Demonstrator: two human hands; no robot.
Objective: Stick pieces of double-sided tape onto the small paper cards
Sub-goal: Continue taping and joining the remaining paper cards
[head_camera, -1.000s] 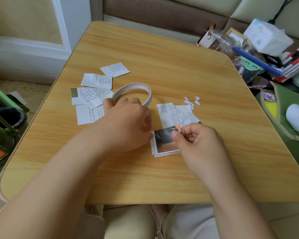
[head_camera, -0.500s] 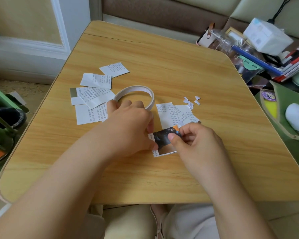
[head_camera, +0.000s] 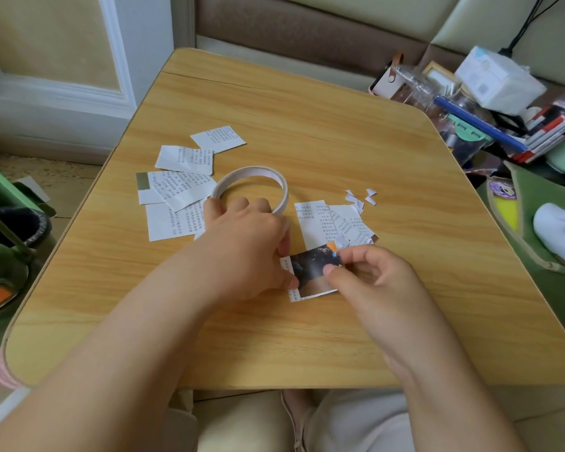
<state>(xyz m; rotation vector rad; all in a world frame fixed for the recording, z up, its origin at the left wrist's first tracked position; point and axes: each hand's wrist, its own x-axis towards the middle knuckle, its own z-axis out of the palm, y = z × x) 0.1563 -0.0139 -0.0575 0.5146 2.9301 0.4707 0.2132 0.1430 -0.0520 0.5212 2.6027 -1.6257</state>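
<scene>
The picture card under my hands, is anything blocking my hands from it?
Nothing visible does. The left hand holds down the picture card's left edge and the right hand pinches its right edge.

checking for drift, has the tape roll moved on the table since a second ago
Cannot tell. The tape roll sits beside the printed slips much as before, perhaps nudged slightly right; the left hand rests against its near edge.
</scene>
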